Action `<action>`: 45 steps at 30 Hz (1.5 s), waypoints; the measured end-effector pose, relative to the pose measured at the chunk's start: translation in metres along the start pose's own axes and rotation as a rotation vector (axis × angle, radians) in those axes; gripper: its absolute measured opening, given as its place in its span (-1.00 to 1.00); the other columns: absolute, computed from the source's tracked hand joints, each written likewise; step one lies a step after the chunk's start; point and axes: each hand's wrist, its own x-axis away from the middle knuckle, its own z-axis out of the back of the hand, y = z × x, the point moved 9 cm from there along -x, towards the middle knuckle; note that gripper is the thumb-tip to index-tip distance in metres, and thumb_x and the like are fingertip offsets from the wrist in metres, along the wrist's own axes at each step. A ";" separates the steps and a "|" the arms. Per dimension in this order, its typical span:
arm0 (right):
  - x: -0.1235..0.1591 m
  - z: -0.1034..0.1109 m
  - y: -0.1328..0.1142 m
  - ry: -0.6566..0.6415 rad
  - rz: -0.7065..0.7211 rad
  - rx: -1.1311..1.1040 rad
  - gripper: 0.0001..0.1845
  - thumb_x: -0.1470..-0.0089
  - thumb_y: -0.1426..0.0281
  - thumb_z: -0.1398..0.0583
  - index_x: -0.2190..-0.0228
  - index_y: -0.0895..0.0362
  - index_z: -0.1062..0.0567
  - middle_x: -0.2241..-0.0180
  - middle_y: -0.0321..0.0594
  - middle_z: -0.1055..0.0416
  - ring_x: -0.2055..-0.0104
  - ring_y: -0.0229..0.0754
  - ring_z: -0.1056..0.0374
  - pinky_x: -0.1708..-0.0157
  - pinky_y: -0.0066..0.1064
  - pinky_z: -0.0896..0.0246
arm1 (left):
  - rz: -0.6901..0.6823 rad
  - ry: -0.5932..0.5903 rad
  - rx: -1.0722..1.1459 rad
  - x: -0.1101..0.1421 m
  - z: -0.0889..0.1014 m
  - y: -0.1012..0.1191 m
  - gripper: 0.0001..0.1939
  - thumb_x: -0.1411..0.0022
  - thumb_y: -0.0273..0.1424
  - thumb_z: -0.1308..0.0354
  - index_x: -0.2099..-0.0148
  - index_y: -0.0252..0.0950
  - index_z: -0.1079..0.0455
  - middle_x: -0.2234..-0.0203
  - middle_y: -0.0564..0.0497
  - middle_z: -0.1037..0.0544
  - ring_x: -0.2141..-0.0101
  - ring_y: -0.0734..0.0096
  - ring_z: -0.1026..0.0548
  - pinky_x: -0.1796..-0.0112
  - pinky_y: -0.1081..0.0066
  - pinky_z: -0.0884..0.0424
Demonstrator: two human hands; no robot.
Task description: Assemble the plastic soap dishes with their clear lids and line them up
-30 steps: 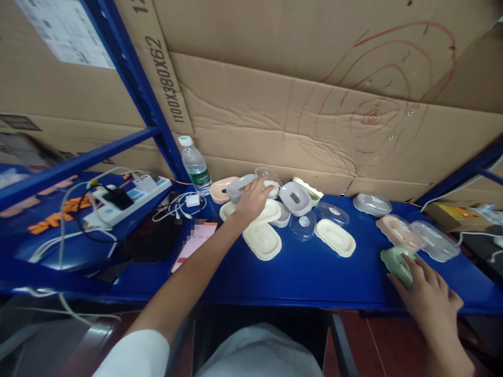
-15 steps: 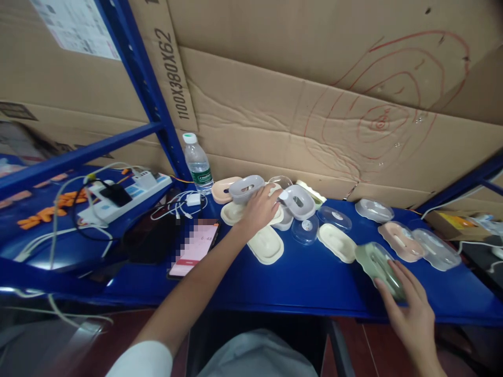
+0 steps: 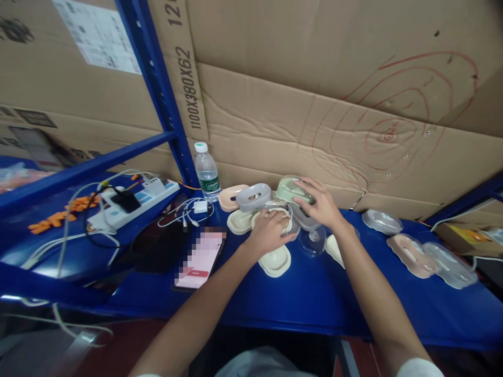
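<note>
In the head view my right hand (image 3: pixel 320 201) grips a green oval plastic case (image 3: pixel 288 189) with a clear cover, raised over the back of the pile. My left hand (image 3: pixel 271 230) is closed over a cream oval tray (image 3: pixel 290 222), fingers curled on its rim; its palm side is hidden. Beside it on the left lie another cream tray (image 3: pixel 238 222), a grey oval piece (image 3: pixel 254 196) and a peach one (image 3: pixel 231 198). Below the left hand is a cream tray (image 3: pixel 275 262). A clear lid (image 3: pixel 312 241) lies to the right, near a cream piece (image 3: pixel 334 248) partly behind my right forearm.
On the blue table (image 3: pixel 306 298) a phone (image 3: pixel 202 259) lies left of my forearm. Behind it are a white charger (image 3: pixel 200 207), a water bottle (image 3: pixel 207 175) and a power strip (image 3: pixel 133 204). Clear-covered grey (image 3: pixel 381 222) and peach (image 3: pixel 411 255) cases lie right. Cardboard (image 3: pixel 283 125) stands behind.
My right hand has carried the green case from the front right up and left to the back of the pile. My left hand stays among the cream trays. The view has shifted slightly.
</note>
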 end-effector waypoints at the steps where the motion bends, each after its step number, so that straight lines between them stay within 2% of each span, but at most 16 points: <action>1: -0.010 -0.003 0.001 -0.041 0.000 -0.015 -0.45 -0.29 0.08 -0.28 -0.22 0.01 -0.57 -0.26 0.01 -0.47 -0.33 0.15 -0.37 -0.35 0.11 -0.24 | -0.015 -0.010 -0.013 0.000 0.002 0.001 -0.77 -0.45 -0.24 -0.24 0.00 -0.27 -0.56 -0.03 -0.16 -0.65 -0.05 -0.01 -0.57 -0.14 -0.04 -0.30; 3: -0.023 -0.004 0.003 -0.096 -0.018 -0.058 -0.44 -0.29 0.09 -0.28 -0.23 0.03 -0.56 -0.27 0.01 -0.46 -0.34 0.14 -0.37 -0.37 0.08 -0.23 | -0.032 -0.021 -0.035 -0.001 0.005 0.002 -0.87 -0.46 -0.42 -0.18 0.08 -0.25 -0.57 0.02 -0.10 -0.68 -0.01 0.08 -0.58 -0.14 -0.01 -0.28; 6: -0.028 0.003 0.007 -0.103 -0.058 -0.125 -0.43 -0.31 0.09 -0.27 -0.26 -0.01 -0.52 -0.30 -0.04 -0.44 -0.37 0.09 -0.35 -0.40 0.05 -0.19 | 0.016 -0.010 -0.065 -0.002 0.010 -0.004 -0.78 -0.46 -0.55 -0.09 0.07 -0.26 -0.57 0.03 -0.12 -0.67 0.01 0.10 -0.58 -0.09 0.02 -0.31; 11: -0.023 0.028 0.015 -0.016 -0.090 -0.125 -0.43 -0.29 0.07 -0.30 -0.24 -0.03 -0.54 -0.29 -0.07 -0.46 -0.37 0.09 -0.34 -0.40 0.05 -0.18 | 0.114 0.006 -0.072 -0.014 0.011 -0.021 -0.74 -0.53 -0.50 -0.03 -0.06 -0.27 -0.55 0.08 -0.14 -0.64 0.05 0.11 -0.58 0.03 0.13 -0.42; 17: -0.017 0.067 0.017 0.126 -0.073 -0.117 -0.47 -0.28 0.08 -0.32 -0.20 -0.03 -0.58 -0.23 -0.11 -0.51 -0.33 0.10 -0.38 -0.39 0.07 -0.21 | 0.131 -0.022 -0.028 -0.062 0.019 -0.051 -0.73 -0.55 -0.49 0.01 -0.01 -0.29 -0.55 0.04 -0.13 -0.61 0.01 0.18 -0.58 -0.01 0.25 -0.46; 20: -0.015 0.075 0.016 0.147 -0.050 -0.100 -0.48 -0.29 0.07 -0.31 -0.20 -0.04 -0.58 -0.22 -0.12 -0.52 -0.33 0.11 -0.39 -0.39 0.08 -0.20 | 0.137 -0.059 -0.005 -0.080 0.022 -0.069 -0.74 -0.55 -0.43 -0.02 0.00 -0.29 -0.56 0.05 -0.11 -0.62 0.08 0.21 -0.61 0.04 0.28 -0.49; 23: -0.014 0.075 0.017 0.131 -0.053 -0.108 -0.47 -0.29 0.04 -0.30 -0.20 -0.04 -0.57 -0.23 -0.13 -0.52 -0.35 0.13 -0.37 -0.40 0.10 -0.19 | 0.129 -0.085 0.006 -0.082 0.019 -0.079 -0.78 -0.51 -0.38 -0.10 -0.04 -0.26 -0.56 -0.01 -0.10 -0.63 0.02 0.16 -0.62 0.00 0.23 -0.48; 27: -0.015 0.066 0.022 0.078 -0.082 -0.130 -0.45 -0.29 0.03 -0.30 -0.22 -0.04 -0.57 -0.26 -0.13 -0.49 -0.35 0.15 -0.37 -0.39 0.14 -0.20 | 0.128 -0.091 0.003 -0.072 0.013 -0.080 -0.76 -0.48 -0.40 -0.10 -0.06 -0.24 -0.56 -0.04 -0.13 -0.63 -0.09 0.06 -0.57 -0.12 0.09 -0.43; 31: -0.015 0.049 0.030 0.019 -0.100 -0.133 -0.44 -0.28 0.04 -0.30 -0.21 -0.02 -0.57 -0.26 -0.10 -0.49 -0.34 0.15 -0.38 -0.38 0.13 -0.21 | 0.151 -0.027 -0.004 -0.059 0.015 -0.074 -0.63 -0.47 -0.36 -0.09 -0.24 -0.24 -0.47 -0.22 -0.22 -0.50 -0.25 -0.04 -0.45 -0.25 -0.06 -0.31; 33: -0.016 0.041 0.033 0.012 -0.102 -0.149 -0.43 -0.29 0.03 -0.29 -0.22 -0.01 -0.57 -0.26 -0.08 -0.49 -0.34 0.13 -0.37 -0.39 0.09 -0.21 | 0.168 0.061 0.033 -0.051 0.022 -0.069 -0.56 -0.48 -0.34 -0.09 -0.33 -0.26 -0.39 -0.31 -0.26 -0.42 -0.32 -0.08 -0.37 -0.31 -0.10 -0.24; 35: -0.018 0.033 0.033 0.011 -0.101 -0.166 -0.43 -0.30 0.02 -0.28 -0.22 0.01 -0.56 -0.26 -0.06 -0.48 -0.35 0.10 -0.37 -0.39 0.05 -0.20 | 0.208 0.202 0.169 -0.041 0.031 -0.065 -0.53 -0.49 -0.29 -0.09 -0.37 -0.25 -0.34 -0.32 -0.26 -0.40 -0.33 -0.05 -0.36 -0.33 -0.07 -0.25; 37: -0.021 0.026 0.028 0.011 -0.086 -0.187 -0.42 -0.31 0.01 -0.26 -0.23 0.01 -0.56 -0.26 -0.05 -0.48 -0.35 0.08 -0.37 -0.39 0.01 -0.20 | 0.285 0.328 0.427 -0.031 0.034 -0.066 -0.47 -0.48 -0.20 -0.14 -0.40 -0.22 -0.28 -0.28 -0.25 -0.44 -0.25 0.01 -0.45 -0.26 -0.01 -0.38; 40: -0.024 0.015 0.009 0.006 -0.038 -0.250 -0.40 -0.32 -0.03 -0.25 -0.23 0.01 -0.55 -0.27 -0.07 -0.47 -0.36 0.06 -0.35 -0.40 -0.01 -0.18 | 0.411 0.362 0.969 -0.025 0.016 -0.068 -0.24 -0.41 -0.09 -0.25 -0.49 -0.14 -0.06 -0.29 -0.25 -0.44 -0.12 0.08 -0.58 -0.10 0.04 -0.55; 42: -0.026 0.005 -0.009 -0.027 -0.005 -0.301 -0.39 -0.33 -0.06 -0.24 -0.24 -0.02 -0.54 -0.29 -0.09 -0.45 -0.37 0.04 -0.34 -0.40 -0.01 -0.17 | 0.445 0.364 1.298 -0.026 0.005 -0.066 -0.16 -0.39 -0.08 -0.27 -0.52 -0.03 0.07 -0.33 -0.19 -0.42 -0.13 0.09 -0.59 -0.08 0.01 -0.58; 45: -0.027 -0.009 -0.030 -0.088 0.021 -0.338 -0.37 -0.34 -0.11 -0.20 -0.25 -0.05 -0.53 -0.31 -0.12 -0.42 -0.39 0.01 -0.31 -0.42 -0.03 -0.15 | 0.459 0.439 1.509 -0.025 0.005 -0.070 -0.22 -0.40 -0.13 -0.30 -0.48 0.09 0.02 -0.31 -0.06 -0.46 -0.17 0.10 -0.58 -0.12 -0.03 -0.57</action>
